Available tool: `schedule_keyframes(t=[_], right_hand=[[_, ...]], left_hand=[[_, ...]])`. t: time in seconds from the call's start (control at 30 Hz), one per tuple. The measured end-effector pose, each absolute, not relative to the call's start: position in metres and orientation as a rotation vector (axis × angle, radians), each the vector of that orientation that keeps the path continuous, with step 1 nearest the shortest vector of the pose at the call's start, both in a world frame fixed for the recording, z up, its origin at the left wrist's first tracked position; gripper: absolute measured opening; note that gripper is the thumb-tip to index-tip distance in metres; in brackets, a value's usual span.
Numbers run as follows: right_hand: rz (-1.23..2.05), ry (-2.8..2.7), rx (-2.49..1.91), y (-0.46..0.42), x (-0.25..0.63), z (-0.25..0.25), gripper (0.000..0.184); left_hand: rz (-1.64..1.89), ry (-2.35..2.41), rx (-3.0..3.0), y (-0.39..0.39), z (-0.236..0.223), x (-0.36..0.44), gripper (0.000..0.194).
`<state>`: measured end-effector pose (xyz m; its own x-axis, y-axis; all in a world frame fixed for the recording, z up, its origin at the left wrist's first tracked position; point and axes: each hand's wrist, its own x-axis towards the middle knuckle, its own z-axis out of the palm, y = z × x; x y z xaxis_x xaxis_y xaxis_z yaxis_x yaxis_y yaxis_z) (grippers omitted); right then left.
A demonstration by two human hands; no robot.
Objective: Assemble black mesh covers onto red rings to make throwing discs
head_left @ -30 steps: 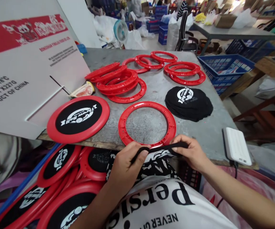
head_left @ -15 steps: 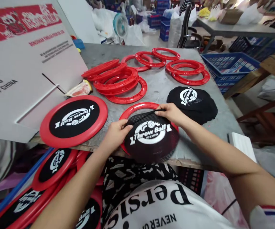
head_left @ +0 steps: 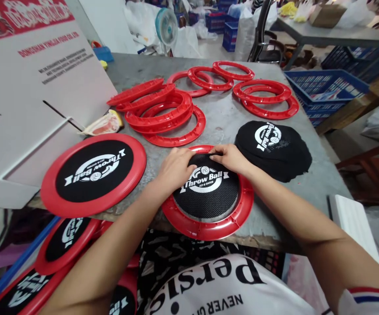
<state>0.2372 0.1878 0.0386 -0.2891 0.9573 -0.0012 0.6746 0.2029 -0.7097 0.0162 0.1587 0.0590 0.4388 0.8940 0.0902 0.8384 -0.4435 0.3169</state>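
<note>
Grey table (head_left: 220, 124), its surface showing between the heaped red rings (head_left: 163, 126) and the black cloth pile (head_left: 284, 159). Red-rimmed disc (head_left: 94, 173), overhanging the near edge at left. Red ring (head_left: 198, 229), one, beside that edge. Black mesh disc (head_left: 209, 203), one, lying within the ring. Left hand (head_left: 177, 168), fingers bent over the mesh's far-left edge; grip cannot be told. Right hand (head_left: 230, 158), fingertips bent to its far edge; pinch or press, cannot tell.

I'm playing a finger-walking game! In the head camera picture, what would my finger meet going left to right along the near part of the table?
Red disc with a black middle → left hand → right hand → pile of black cloth → white block.
</note>
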Motion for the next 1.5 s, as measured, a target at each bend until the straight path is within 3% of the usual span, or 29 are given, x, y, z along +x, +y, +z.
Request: schedule_keyframes(t=[0.17,0.37,0.53,0.63,0.77,0.93,1.2,1.5], right_hand=[[0.81,-2.095,-1.461,0.188,0.238,0.045,0.024],[0.786,-2.207,-1.513,0.188,0.237,0.05,0.021],[0.859,-2.156,-1.56,0.2,0.237,0.048,0.009],[0.914,-2.101,-1.579,0.208,0.237,0.046,0.013],[0.859,-2.02,-1.601,0.211,0.235,0.037,0.018],[0.712,-2.07,-1.671,0.203,0.231,0.03,0.015],[0.392,-2.235,-1.792,0.191,0.223,0.034,0.025],[0.521,-2.033,-1.793,0.202,0.228,0.025,0.014]], left_hand=[[0.399,1.357,2.303,0.186,0.055,0.033,0.051],[0.36,1.321,2.113,0.206,0.047,0.038,0.017],[0.338,1.425,2.137,0.209,0.05,0.044,0.013],[0.279,1.456,2.175,0.212,0.057,0.046,0.009],[0.268,1.399,2.204,0.217,0.055,0.045,0.01],[0.523,1.365,2.079,0.215,0.036,0.048,0.013],[0.657,1.509,2.207,0.214,0.018,0.048,0.003],[0.574,1.516,2.093,0.218,0.021,0.05,0.011]])
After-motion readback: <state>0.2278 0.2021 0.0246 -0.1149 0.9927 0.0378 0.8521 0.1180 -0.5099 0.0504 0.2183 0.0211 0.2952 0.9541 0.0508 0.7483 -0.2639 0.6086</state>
